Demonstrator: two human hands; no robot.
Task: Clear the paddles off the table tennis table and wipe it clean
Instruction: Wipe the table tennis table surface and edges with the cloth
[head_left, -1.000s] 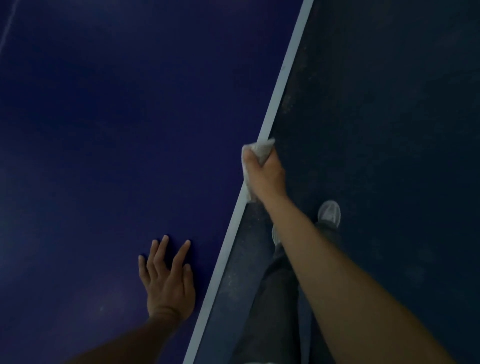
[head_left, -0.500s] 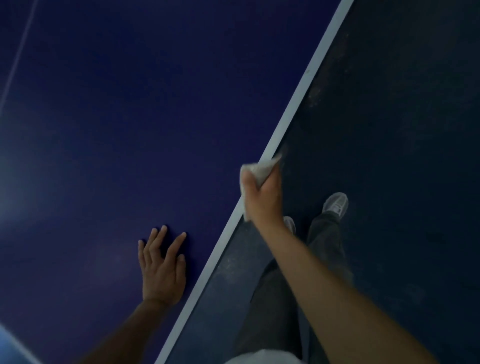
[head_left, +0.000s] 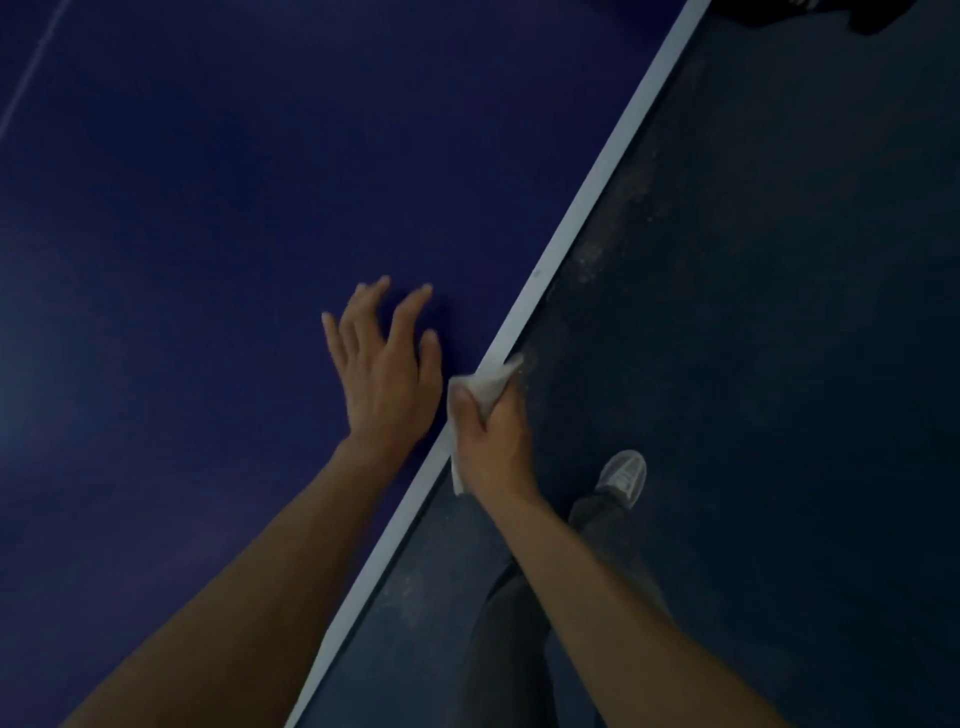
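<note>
Right grip (head_left: 493, 441) clenches a white cloth (head_left: 487, 385) against the white edge stripe (head_left: 587, 197) of the blue tabletop (head_left: 208, 208). Left grip (head_left: 387, 379), fingers straight and spread, lies over the tabletop just beside it.

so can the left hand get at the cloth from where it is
Probably yes: the left hand, fingers spread over the table, is close beside the cloth with nothing between, though the right hand grips it at the edge.

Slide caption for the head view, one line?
Right hand grips a white cloth at the table edge; left hand lies spread on the blue top.
</note>
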